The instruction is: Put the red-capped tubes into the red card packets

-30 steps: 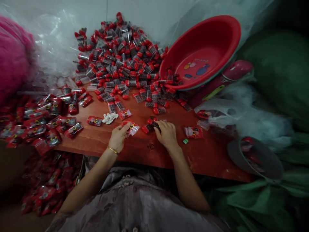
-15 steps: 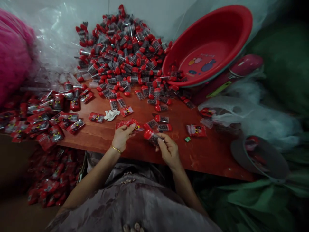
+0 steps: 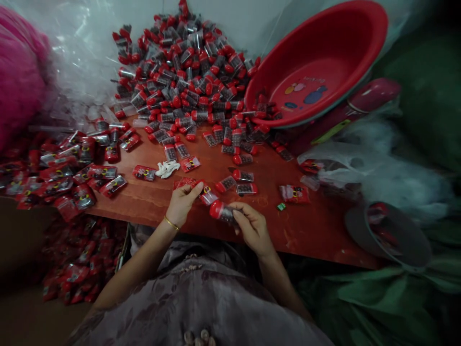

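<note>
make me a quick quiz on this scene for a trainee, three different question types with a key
1. True or false: the right hand holds a red-capped tube.

2. Multiple choice: what does the left hand hold?
A) a metal spoon
B) a red printed packet
C) a roll of tape

3. Fill in the blank: beside the heap of tubes, the large tilted basin is coloured ____.

Key: 1. True. 2. B. 3. Red.
</note>
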Demonstrator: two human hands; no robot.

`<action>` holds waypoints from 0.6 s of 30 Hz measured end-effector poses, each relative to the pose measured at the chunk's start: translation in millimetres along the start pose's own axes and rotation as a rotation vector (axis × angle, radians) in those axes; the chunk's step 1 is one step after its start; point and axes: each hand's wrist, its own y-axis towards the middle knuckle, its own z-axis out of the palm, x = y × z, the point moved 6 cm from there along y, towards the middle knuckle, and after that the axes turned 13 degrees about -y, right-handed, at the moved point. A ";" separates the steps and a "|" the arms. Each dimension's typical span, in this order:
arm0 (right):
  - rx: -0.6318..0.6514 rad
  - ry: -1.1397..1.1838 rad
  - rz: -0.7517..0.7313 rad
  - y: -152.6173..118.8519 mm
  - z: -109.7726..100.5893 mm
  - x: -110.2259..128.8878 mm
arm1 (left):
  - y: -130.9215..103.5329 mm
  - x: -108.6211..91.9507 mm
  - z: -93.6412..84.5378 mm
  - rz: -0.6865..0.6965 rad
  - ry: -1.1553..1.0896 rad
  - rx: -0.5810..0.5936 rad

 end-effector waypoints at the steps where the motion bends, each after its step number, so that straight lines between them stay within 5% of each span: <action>1: 0.006 -0.003 0.020 1.3 1.3 -1.7 | 0.3 -0.3 -0.6 0.019 0.017 0.018; 8: -0.082 -0.081 0.026 6.4 3.0 -5.0 | -6.5 -8.8 3.0 0.110 0.111 0.153; 18: -0.160 -0.095 -0.037 5.8 18.4 -6.6 | -11.0 7.7 5.0 0.043 0.046 0.109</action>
